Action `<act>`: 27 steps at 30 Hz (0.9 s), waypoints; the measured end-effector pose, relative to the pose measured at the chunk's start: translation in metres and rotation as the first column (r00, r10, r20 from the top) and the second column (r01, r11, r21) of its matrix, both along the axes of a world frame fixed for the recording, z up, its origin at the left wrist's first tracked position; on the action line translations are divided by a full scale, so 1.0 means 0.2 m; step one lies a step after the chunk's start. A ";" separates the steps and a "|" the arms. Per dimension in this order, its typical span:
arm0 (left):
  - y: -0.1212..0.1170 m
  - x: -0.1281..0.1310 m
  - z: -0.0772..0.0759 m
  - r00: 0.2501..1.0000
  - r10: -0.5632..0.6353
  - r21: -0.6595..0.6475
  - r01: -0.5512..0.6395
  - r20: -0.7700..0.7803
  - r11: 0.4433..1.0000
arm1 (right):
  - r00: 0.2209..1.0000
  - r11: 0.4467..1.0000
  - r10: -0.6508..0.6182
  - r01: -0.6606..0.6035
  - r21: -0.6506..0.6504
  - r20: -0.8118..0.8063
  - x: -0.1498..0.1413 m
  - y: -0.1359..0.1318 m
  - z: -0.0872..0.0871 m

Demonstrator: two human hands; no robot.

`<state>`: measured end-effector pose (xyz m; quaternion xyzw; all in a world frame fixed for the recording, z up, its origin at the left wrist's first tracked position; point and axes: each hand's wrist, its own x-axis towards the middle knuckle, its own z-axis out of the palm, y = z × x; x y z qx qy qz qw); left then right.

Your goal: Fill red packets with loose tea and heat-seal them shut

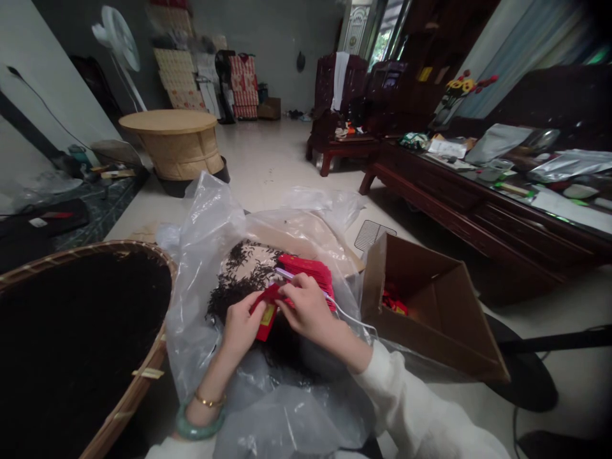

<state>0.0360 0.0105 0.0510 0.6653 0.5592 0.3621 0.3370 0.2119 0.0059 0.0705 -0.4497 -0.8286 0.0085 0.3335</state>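
Note:
My left hand is closed on a small red packet with a yellow label, held tilted in front of me. At the packet's upper end, the fingers of my right hand pinch its edge. A slim pale purple tool with a white cord passes by my right fingers; whether they grip it as well I cannot tell. Behind that hand lies a stack of flat red packets. Dark twisted leaves, like dry tea, are heaped beside the stack, on a surface lined with a clear plastic sheet.
On the left stands a large woven basket full of dark leaves. An open cardboard box with some red packets inside is at the right. Beyond are a wire rack, a round wicker table and a dark wooden table.

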 end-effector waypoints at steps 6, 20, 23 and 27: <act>-0.01 0.00 -0.04 0.963 -0.064 0.263 0.135 -0.262 0.955 | 1.000 0.985 0.026 -0.026 -0.172 0.001 0.05 0.00 0.02; -0.13 0.02 -0.04 0.796 0.191 0.583 0.234 -0.575 0.778 | 0.829 0.772 -0.138 -0.254 -0.583 -0.543 0.02 -0.02 -0.07; -0.12 0.02 -0.06 0.829 0.156 0.621 0.262 -0.536 0.738 | 0.718 0.653 -0.167 -0.433 -0.622 -0.675 0.01 -0.01 -0.10; -0.13 0.02 -0.08 0.829 0.179 0.651 0.263 -0.530 0.712 | 0.677 0.622 -0.157 -0.498 -0.604 -0.719 0.01 -0.02 -0.12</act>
